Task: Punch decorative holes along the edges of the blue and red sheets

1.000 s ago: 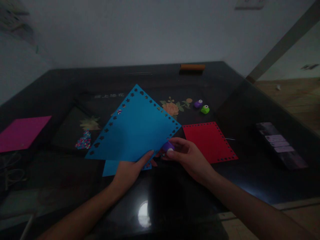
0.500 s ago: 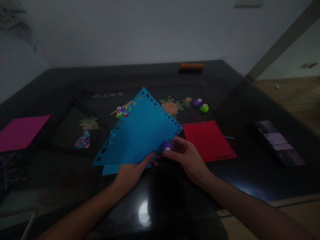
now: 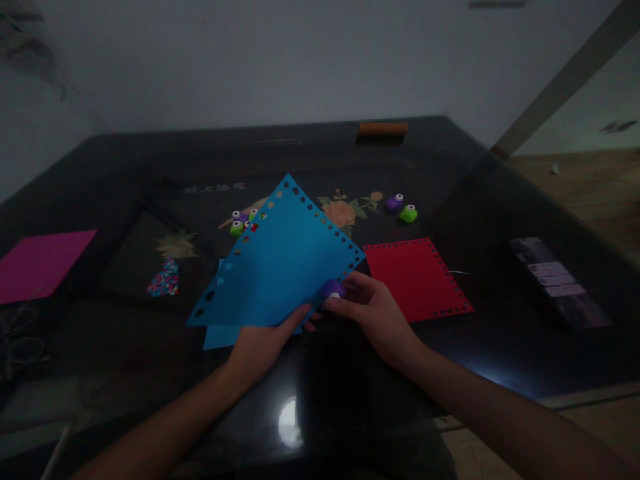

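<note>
A punched sheet (image 3: 280,267) is lying between my hands and the far punches (image 3: 401,208); another sheet (image 3: 415,277) is lying right of it.

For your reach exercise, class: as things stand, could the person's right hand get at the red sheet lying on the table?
Probably yes: the right hand lies just beside the red sheet with nothing between, though it grips a purple punch.

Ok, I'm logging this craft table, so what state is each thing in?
blue sheet: lifted, edges punched, left hand gripping
purple punch: on the sheet's edge, right hand gripping
red sheet: flat, edges punched
pink sheet: flat
green punch: resting on the table
</note>
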Available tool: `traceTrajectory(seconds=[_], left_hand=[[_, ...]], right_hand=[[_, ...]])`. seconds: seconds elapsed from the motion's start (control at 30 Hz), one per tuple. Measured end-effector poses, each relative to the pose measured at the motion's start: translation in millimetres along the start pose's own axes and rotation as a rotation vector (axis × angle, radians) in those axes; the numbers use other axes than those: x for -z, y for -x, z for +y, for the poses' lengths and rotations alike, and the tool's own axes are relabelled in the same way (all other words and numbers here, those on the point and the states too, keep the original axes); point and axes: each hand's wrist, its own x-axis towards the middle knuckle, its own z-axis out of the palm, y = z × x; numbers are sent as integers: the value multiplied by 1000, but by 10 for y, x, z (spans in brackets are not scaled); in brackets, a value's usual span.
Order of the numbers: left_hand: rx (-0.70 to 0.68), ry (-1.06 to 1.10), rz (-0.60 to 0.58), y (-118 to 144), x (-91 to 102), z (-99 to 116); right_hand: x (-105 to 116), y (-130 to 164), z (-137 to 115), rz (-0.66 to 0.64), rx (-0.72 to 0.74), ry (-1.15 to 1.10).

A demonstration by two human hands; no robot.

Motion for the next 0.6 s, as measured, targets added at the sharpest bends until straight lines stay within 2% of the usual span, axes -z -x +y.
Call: traceTrajectory(seconds=[0.37, 0.6], left_hand=[[49, 27, -20, 10, -3, 34], [31, -3, -10, 9, 1, 22]], right_hand=[[12, 0, 1, 23, 5, 5], [10, 6, 5, 15, 3, -33]])
